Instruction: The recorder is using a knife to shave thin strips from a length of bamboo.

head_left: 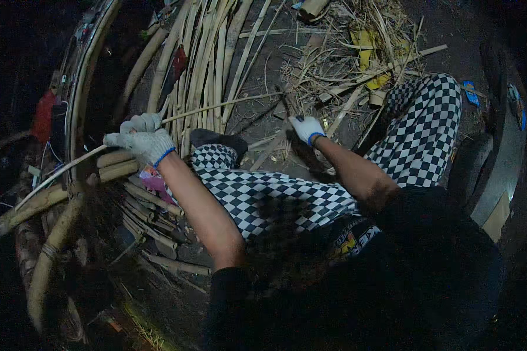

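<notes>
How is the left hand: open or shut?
Shut: the gloved left hand is curled around the strip, which sticks out on both sides.

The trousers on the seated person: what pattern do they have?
The trousers have dark-and-white checks, showing best in the head view.

from where i stand, the widest opening between the hands is the patch of bare ground [255,124] under the long strip [228,103], but the strip slants across its top and the folded left leg [269,190] walls it off on the near side, the foot [228,142] poking into its left end. the right hand [308,128] and its dark tool [286,105] block the far end. beyond, upright slats [208,64] and a heap of shavings [319,67] leave a narrow lane. right of that hand, the raised right leg [424,128] hems things in; beneath the left hand [141,140], poles [118,170] crowd close.
</notes>
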`<state>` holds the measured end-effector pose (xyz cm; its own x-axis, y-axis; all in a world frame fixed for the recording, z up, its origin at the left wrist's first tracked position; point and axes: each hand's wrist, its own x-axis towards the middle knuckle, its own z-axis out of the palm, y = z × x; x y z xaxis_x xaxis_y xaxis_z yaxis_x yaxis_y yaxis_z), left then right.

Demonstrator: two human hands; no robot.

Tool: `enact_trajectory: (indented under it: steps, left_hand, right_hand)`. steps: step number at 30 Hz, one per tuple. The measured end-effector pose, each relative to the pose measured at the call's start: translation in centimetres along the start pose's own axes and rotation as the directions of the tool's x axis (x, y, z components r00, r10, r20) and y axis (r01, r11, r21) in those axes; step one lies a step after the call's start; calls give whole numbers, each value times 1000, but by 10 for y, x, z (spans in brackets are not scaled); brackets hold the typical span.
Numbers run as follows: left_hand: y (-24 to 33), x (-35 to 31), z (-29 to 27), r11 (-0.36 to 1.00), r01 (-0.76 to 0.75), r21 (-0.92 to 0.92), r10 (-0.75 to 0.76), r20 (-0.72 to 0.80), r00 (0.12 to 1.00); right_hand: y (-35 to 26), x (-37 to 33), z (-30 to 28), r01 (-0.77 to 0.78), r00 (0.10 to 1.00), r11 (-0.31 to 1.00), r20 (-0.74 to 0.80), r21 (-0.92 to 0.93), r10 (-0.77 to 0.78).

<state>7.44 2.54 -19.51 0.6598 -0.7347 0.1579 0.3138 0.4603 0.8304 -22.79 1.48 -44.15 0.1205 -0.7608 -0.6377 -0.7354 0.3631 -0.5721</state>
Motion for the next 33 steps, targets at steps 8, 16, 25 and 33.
enact_trajectory:
  steps: [8,16,25,33]
  left_hand:
    - [-2,1,6,999,-4,50,4,-7,1000]
    - [-2,1,3,1000,9,10,-8,-18,1000]
    - [0,-4,5,994,85,-73,-54,354,934]
    - [-2,-11,8,991,98,-89,-63,337,940]
  right_hand:
    - [-46,-18,21,348,936,933,12,93,-351]
    - [35,13,25,-224,974,971,-16,88,226]
    - [-91,-43,8,445,877,873,100,201,-470]
    - [-59,-37,14,315,941,929,64,194,-332]
